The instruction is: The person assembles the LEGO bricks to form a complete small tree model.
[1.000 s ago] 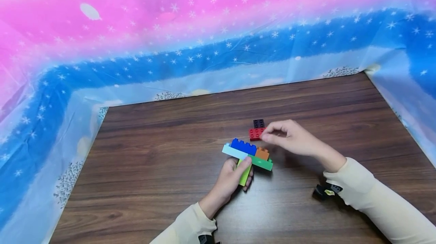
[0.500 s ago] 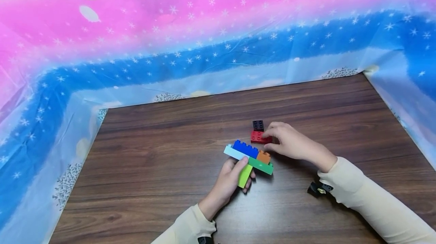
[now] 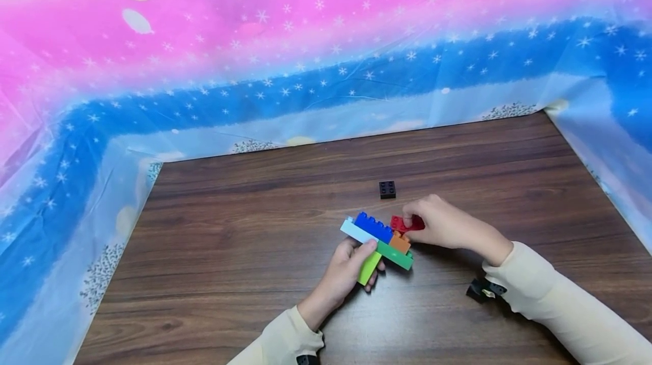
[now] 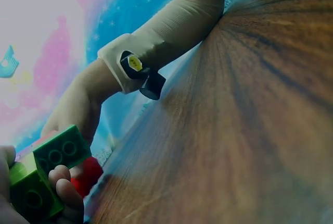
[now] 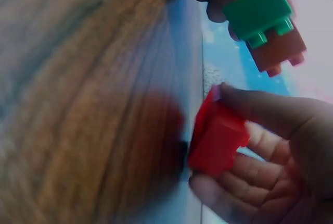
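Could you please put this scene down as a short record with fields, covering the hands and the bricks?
Left hand: grips the lime brick
Next layer: light blue brick and green brick, end to end
Top layer: blue brick and orange brick, side by side
Right hand: holds the red brick
Red to orange: apart, as the right wrist view shows
Loose on table: black brick, four studs up
Backdrop: pink and blue, with snowflakes
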Available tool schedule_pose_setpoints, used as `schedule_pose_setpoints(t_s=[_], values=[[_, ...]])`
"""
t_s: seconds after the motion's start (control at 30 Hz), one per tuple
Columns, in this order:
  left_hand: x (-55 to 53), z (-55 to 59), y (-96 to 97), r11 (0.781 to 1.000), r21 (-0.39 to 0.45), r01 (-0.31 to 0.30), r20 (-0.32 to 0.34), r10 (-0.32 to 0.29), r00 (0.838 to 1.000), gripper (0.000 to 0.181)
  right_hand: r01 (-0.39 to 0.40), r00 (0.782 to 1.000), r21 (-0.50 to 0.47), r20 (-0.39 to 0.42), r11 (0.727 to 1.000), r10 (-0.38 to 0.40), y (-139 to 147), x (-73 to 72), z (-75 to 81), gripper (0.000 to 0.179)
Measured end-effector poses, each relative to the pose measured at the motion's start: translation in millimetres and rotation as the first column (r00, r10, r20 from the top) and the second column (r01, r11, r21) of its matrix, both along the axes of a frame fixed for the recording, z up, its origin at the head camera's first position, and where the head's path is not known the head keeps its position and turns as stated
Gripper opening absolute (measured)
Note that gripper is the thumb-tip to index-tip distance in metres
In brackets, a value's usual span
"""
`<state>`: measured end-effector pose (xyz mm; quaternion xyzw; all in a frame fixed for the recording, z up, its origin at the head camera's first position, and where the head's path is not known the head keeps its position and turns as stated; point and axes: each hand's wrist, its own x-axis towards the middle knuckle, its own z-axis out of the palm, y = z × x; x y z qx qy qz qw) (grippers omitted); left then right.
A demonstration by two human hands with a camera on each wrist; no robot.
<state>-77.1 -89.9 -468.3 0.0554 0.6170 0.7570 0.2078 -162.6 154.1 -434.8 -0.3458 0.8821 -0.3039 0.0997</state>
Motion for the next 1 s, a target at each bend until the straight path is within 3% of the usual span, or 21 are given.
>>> schedule_pose_setpoints(t_s=[0.1,0.23,0.33,0.43,0.73,1.0], values=[[-0.1,0.0,-0.8,1.000,-0.006,0.007,-0.002,-0.007,1.000,0.034,0.043,0.989,-0.119,0.148,0.992,-0.025,4.0,-5.1,-0.7,0.018],[-0.4,0.5,-1.4,0.999,-0.031,0.024,0.002,-0.024,1.000,0.036,0.166,0.928,-0.271,0.369,0.948,-0.057,7.0,-10.5,0.0,0.014],[-0.5,0.6,-1.6,0.998,-0.052,0.036,0.001,-0.036,0.999,0.037,0.219,0.886,-0.318,0.461,0.922,-0.051,6.4,-10.7,2.1,0.017],[-0.6,1.0,-1.3,0.997,-0.064,0.046,-0.010,-0.047,0.999,0.038,0.226,0.863,-0.344,0.505,0.911,-0.023,4.2,-8.0,4.4,0.018],[-0.2,3.1,-0.3,0.994,-0.092,0.052,-0.029,-0.055,0.998,0.038,0.160,0.861,-0.401,0.503,0.902,0.071,0.9,0.7,10.3,0.017],[0.4,4.3,-0.7,0.994,-0.099,0.042,-0.014,-0.043,0.999,0.039,0.152,0.893,-0.391,0.448,0.908,0.043,-3.3,3.1,8.2,0.014]])
